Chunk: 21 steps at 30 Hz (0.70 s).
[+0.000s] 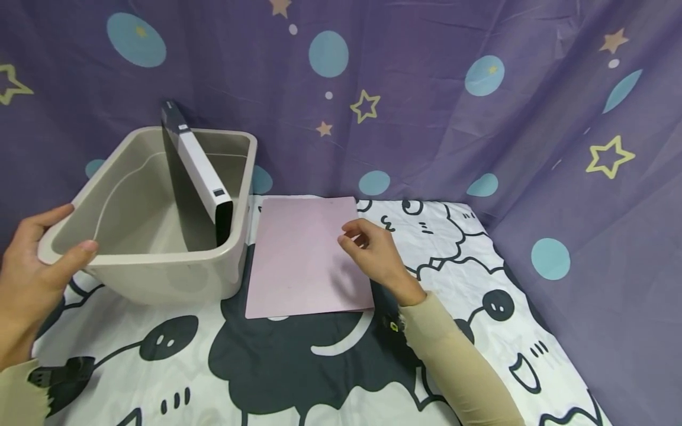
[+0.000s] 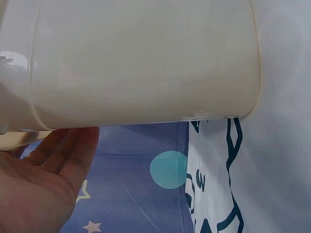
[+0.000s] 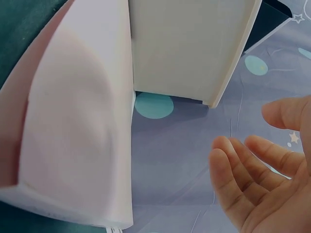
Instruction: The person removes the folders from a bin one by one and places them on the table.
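Note:
My left hand [image 1: 39, 275] grips the near left rim of a beige plastic bin [image 1: 165, 278], thumb over the edge. In the left wrist view its fingers [image 2: 73, 155] reach behind the bin's outer wall [image 2: 146, 63]. Inside the bin leans a slim binder-like object [image 1: 205, 171], black-sided with a pale spine, its far end above the rim. A flat pink book-like item [image 1: 303, 260] lies right of the bin. Over its right edge hovers my right hand [image 1: 375, 251], fingers loosely bent and holding nothing; the right wrist view shows the pink item [image 3: 77, 121] apart from the fingertips [image 3: 221, 160].
A bedsheet with black-and-white cartoon print [image 1: 298, 378] covers the surface. Behind it hangs a purple curtain [image 1: 415, 142] with stars and blue dots, close to the bin's back; it also runs along the right side.

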Motion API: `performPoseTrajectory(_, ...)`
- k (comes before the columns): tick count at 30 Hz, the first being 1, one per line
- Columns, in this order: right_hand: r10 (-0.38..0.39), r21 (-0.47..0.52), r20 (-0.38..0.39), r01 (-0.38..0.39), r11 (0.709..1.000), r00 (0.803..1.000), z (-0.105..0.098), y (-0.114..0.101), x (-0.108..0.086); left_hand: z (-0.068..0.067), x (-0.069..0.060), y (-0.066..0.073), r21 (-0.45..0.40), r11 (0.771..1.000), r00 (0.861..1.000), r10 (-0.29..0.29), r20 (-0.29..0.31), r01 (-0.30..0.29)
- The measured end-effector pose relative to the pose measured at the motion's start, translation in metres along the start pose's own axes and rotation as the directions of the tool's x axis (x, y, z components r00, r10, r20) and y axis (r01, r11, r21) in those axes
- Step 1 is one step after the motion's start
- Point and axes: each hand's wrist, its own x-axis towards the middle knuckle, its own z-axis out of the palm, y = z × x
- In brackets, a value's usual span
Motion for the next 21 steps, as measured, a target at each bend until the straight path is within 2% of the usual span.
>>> performPoseTrajectory(7,-0.023,-0.008,0.006,0.023,1.000,1.000,0.000,-0.004,0.003,-0.002,0.002,0.000,-0.059,0.998,1.000,0.021,0.016,-0.020)
performPoseTrajectory(16,-0.036,-0.011,0.016,0.037,0.999,0.999,0.000,-0.011,0.006,-0.003,0.003,-0.004,-0.046,0.999,0.999,0.029,0.036,-0.027)
performPoseTrajectory(21,-0.040,-0.029,0.033,0.041,0.999,0.999,0.001,-0.016,0.010,-0.004,0.003,-0.005,-0.054,0.998,0.999,0.032,0.028,-0.031)
